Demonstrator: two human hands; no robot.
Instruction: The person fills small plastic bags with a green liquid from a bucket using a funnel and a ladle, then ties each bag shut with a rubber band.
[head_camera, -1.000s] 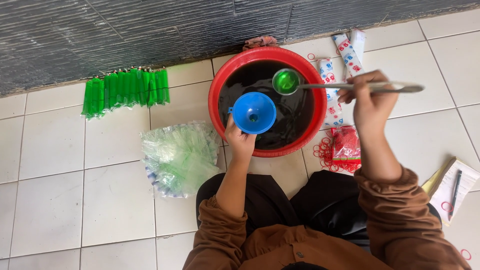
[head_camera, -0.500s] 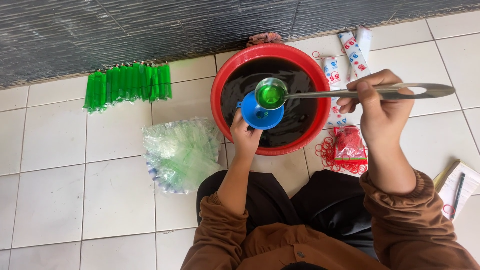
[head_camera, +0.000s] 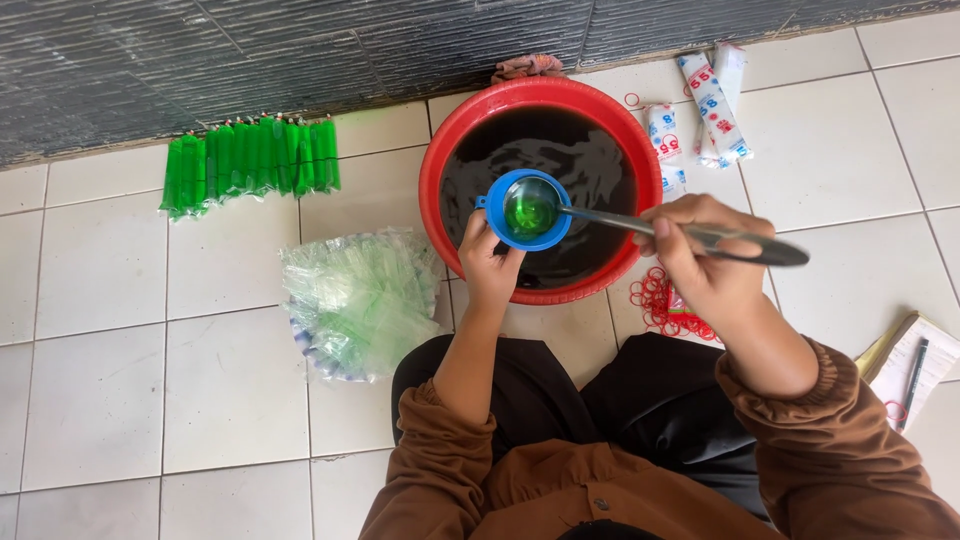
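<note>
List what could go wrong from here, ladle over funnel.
1. The ladle sits in the blue funnel, full of green liquid; a fast tip could overflow the funnel.
2. The left hand holds the funnel near the basin rim; drips may hit the tiles.
3. The right hand grips the long handle far back, so the bowl may wobble.

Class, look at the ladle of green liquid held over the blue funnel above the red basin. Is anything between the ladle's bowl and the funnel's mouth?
Nothing visible is. The right hand holds the ladle directly over the blue funnel, which the left hand steadies above the red basin. The funnel's spout is hidden.
</note>
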